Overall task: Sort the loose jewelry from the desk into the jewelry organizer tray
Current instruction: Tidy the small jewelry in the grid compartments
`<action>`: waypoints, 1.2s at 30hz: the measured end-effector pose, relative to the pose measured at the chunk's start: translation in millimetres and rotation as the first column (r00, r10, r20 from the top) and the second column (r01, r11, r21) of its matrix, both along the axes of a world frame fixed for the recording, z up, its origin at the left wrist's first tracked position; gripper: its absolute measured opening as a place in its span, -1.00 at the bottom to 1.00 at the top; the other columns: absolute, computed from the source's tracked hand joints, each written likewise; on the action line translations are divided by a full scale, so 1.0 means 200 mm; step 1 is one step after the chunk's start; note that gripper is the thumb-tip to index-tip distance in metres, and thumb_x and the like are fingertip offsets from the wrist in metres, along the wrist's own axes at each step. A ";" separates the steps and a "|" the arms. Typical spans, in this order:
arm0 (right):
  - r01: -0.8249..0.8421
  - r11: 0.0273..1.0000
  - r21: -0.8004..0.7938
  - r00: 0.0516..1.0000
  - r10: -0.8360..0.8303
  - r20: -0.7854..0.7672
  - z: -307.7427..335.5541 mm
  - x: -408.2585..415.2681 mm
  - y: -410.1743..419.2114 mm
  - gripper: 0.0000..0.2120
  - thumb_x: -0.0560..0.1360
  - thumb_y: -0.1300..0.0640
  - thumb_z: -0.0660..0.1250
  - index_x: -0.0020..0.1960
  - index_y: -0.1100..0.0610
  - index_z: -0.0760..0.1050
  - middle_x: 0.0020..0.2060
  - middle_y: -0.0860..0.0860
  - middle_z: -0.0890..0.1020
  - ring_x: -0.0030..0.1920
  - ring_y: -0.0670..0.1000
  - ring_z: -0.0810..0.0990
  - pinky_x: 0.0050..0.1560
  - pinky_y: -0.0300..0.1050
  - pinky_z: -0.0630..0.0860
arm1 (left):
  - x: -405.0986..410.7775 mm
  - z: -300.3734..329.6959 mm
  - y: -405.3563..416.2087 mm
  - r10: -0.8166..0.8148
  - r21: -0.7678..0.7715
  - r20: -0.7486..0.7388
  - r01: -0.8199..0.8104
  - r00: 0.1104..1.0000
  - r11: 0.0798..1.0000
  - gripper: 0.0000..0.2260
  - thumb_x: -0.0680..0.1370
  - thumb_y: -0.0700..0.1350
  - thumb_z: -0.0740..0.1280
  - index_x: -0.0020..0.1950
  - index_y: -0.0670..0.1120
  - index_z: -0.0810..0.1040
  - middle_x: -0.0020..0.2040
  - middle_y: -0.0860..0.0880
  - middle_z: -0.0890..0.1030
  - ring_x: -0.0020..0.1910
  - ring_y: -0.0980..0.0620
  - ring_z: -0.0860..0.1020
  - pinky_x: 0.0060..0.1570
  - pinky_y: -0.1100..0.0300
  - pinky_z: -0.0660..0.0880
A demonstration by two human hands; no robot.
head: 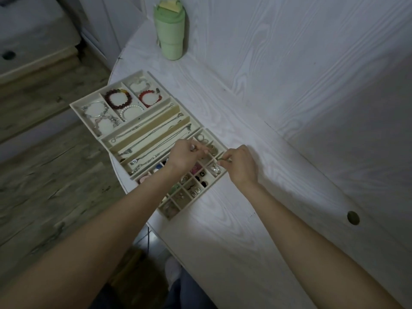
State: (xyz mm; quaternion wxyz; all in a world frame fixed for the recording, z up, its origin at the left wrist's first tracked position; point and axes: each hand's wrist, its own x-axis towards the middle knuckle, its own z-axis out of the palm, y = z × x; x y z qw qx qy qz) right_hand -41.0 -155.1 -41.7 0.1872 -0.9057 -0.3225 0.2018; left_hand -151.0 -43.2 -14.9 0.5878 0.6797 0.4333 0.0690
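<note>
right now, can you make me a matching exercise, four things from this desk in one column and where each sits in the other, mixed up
Things:
1. green cup
2. dark red bead bracelet
3. left hand
4. round hole in the desk

Places:
A. near right part of the desk
B. over the small square compartments
C. far end of the desk, beyond the tray
D. far section of the tray

Pairs: 1-C, 2-D, 3-B, 4-A
</note>
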 end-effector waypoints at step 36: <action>-0.149 0.951 -0.271 0.981 0.176 0.078 0.07 0.04 0.01 -0.63 0.44 0.39 0.14 -0.46 0.09 0.19 -0.44 -0.01 0.22 -0.47 -0.04 0.18 -0.50 -0.19 0.08 | -0.03 -0.01 -0.05 0.075 -0.355 0.070 -0.046 0.995 0.934 -0.82 0.57 -0.19 0.28 0.07 -0.25 0.60 -0.33 0.06 0.52 -0.35 0.14 0.41 -0.27 0.29 0.39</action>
